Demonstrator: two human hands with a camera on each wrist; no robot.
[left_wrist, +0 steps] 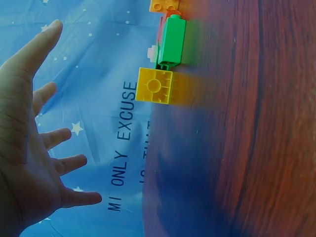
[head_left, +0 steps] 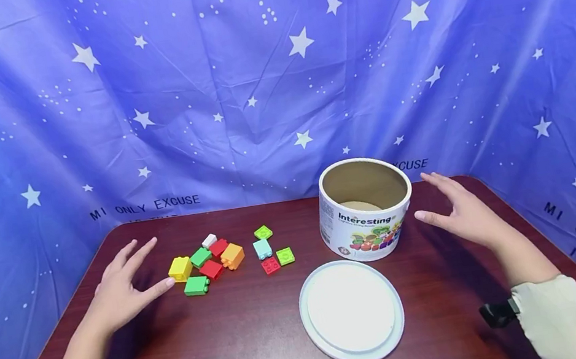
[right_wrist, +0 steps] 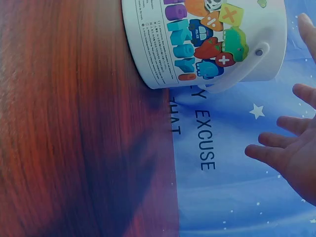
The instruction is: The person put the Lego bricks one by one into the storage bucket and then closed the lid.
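My left hand (head_left: 120, 288) hovers over the table's left side, fingers spread, holding nothing. Just right of its thumb stands a yellow block (head_left: 180, 269), seen from its hollow underside in the left wrist view (left_wrist: 154, 85). Around it lie green blocks (head_left: 196, 285), red blocks (head_left: 211, 269), an orange block (head_left: 232, 256) and a white block (head_left: 209, 240). On the right, my right hand (head_left: 460, 212) is raised with extended fingers, beside a white printed bucket (head_left: 363, 233) but apart from it. The bucket has no lid on, and its visible floor is bare.
A round white lid (head_left: 351, 313) lies flat in front of the bucket. Between bucket and blocks are a light blue block (head_left: 262, 248), a flat red piece (head_left: 270, 266) and flat lime pieces (head_left: 285, 256). A blue starry curtain (head_left: 251, 85) hangs behind the dark wooden table (head_left: 224, 350).
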